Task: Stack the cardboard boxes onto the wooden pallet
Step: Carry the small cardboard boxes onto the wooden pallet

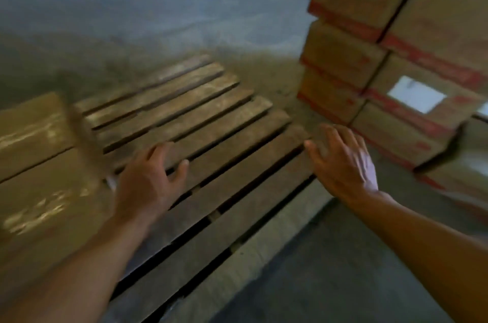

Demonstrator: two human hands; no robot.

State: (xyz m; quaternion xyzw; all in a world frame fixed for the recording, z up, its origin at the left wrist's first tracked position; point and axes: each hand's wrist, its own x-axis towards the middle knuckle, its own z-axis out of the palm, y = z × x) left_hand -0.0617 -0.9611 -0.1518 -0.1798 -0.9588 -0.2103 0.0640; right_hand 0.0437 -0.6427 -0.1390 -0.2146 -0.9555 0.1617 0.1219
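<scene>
At far left two cardboard boxes (39, 164) sit on the left part of the wooden pallet (211, 137), blurred; the left hand (148, 180) hovers over the slats beside them, fingers (182, 166) loosely spread and holding nothing; the right hand (343, 161) hangs over the pallet's right edge, fingers straight and apart, empty; at right a stack of boxes (396, 58) with red bands stands on the concrete floor (132, 5).
</scene>
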